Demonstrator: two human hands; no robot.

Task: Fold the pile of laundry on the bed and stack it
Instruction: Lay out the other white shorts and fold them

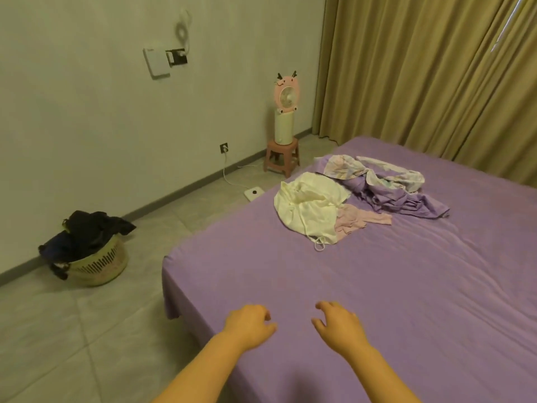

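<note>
Since nothing is folded yet, the whole pile (357,193) lies heaped on the far side of the bed (377,286), well apart from both hands: a cream top (308,210) nearest, a pink piece (360,222) tucked against it, and purple cloth (406,202) with a pale printed item (386,170) behind. The left hand (250,322) and right hand (338,322) hover low over the near sheet, fingers loosely curled, holding nothing. The likeliest trouble from here is the reach: pulling at the cream top could drag the pink piece along, since the two overlap, and its thin strap loop (319,245) could snag. The purple cloth nearly matches the sheet, so an edge could be misjudged and the sheet pinched with it. The pile also sits near the bed's left edge, so a careless tug could tip a garment onto the floor (87,330). A basket (96,263) of dark clothes stands by the wall, apart from this job.
</note>
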